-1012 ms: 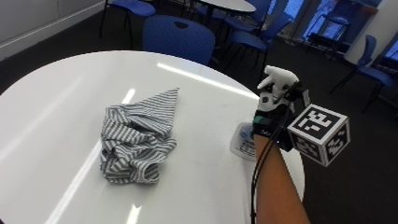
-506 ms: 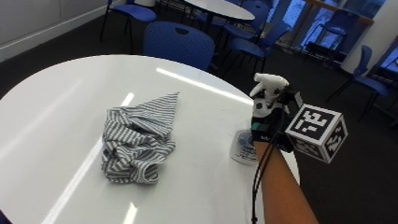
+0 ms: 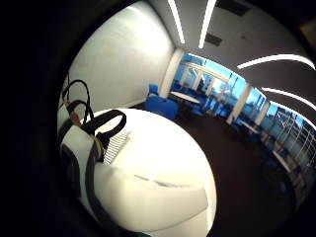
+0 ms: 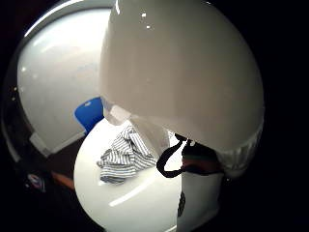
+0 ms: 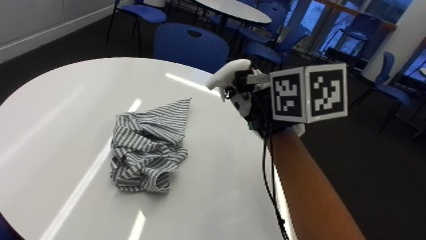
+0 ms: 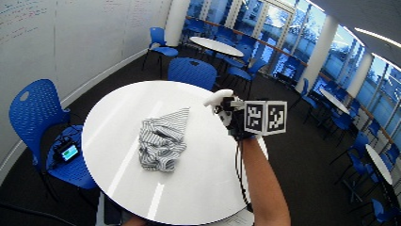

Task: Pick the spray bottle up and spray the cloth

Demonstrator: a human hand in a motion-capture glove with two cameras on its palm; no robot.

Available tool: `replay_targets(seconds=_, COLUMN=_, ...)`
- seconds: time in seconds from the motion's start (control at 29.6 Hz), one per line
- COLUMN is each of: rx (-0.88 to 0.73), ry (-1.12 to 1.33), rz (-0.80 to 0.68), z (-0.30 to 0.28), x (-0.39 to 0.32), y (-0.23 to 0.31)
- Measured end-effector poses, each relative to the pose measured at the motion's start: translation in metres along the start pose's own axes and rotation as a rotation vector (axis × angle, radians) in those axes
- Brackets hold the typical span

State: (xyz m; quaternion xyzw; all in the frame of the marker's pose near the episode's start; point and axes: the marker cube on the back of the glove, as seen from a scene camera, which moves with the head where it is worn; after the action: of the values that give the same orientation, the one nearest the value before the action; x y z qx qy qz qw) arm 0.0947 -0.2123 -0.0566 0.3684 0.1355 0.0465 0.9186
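A crumpled grey-and-white striped cloth [image 5: 146, 147] lies near the middle of the round white table [image 5: 60, 105]. To its right, my gloved right hand [image 5: 263, 112] grips the white spray bottle [image 5: 229, 75] and holds it up over the table's right side. The nozzle points left, toward the cloth. The hand hides the bottle's lower body. The wide outside view shows the same cloth [image 6: 162, 143], bottle head [image 6: 218, 97] and hand [image 6: 235, 120]. In the thumb side palm view the bottle [image 4: 183, 72] fills most of the picture, with the cloth [image 4: 123, 154] on the table beyond it.
A blue chair [image 5: 193, 47] stands just behind the table's far edge. Another blue chair [image 6: 37, 113] is at the table's left side. More tables and chairs [image 6: 213, 47] stand further back. The table's right edge lies under my forearm.
The bottle stood on the table by its right edge with my hand around it. Now the hand holds it higher, with the nozzle turned toward the cloth. The outside camera has shifted too.
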Motion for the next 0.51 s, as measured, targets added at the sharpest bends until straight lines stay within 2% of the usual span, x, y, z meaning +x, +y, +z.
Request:
replay_targets(seconds=0.34, rx=-0.033, ry=0.309, rz=-0.468, z=0.003, x=-0.064, y=-0.045)
replay_targets(seconds=0.51, rx=-0.046, ry=0.354, rz=-0.609, z=0.012, x=-0.092, y=-0.051)
